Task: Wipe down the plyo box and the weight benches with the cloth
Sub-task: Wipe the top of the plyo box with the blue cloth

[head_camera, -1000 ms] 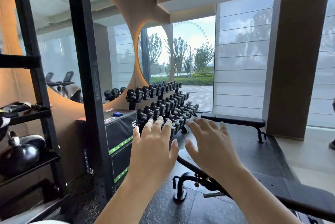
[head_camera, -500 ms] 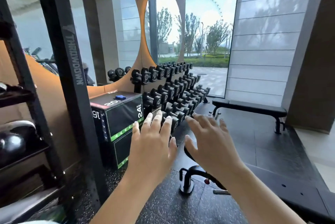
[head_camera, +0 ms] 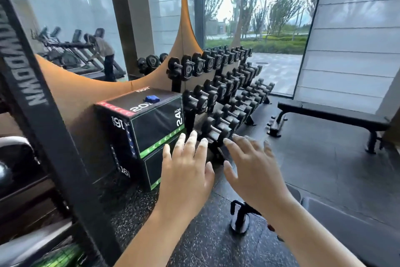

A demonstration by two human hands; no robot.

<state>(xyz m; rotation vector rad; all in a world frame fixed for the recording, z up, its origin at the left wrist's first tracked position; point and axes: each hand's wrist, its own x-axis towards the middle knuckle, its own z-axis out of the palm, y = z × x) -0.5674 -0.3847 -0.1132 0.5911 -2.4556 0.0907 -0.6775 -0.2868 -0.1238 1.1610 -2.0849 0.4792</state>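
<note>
A black plyo box [head_camera: 155,124] with white numbers and green trim stands against the wall at centre left. A small folded blue cloth [head_camera: 152,99] lies on its top. My left hand [head_camera: 186,171] and my right hand [head_camera: 253,171] hover side by side in front of the box, fingers spread, holding nothing. A flat black weight bench [head_camera: 331,114] stands at the right near the window. Another bench's pad [head_camera: 350,230] and foot [head_camera: 239,219] lie under my right forearm.
A three-tier dumbbell rack [head_camera: 225,93] runs from the box toward the window. A black rack upright [head_camera: 43,115] with shelves crosses the left foreground. A wall mirror [head_camera: 86,22] reflects treadmills and a person. Dark rubber floor [head_camera: 313,165] spreads between the benches.
The view has moved closer to the plyo box and tilted down; the box and cloth appear larger. Both hands stay raised, spread and empty in front of me.
</note>
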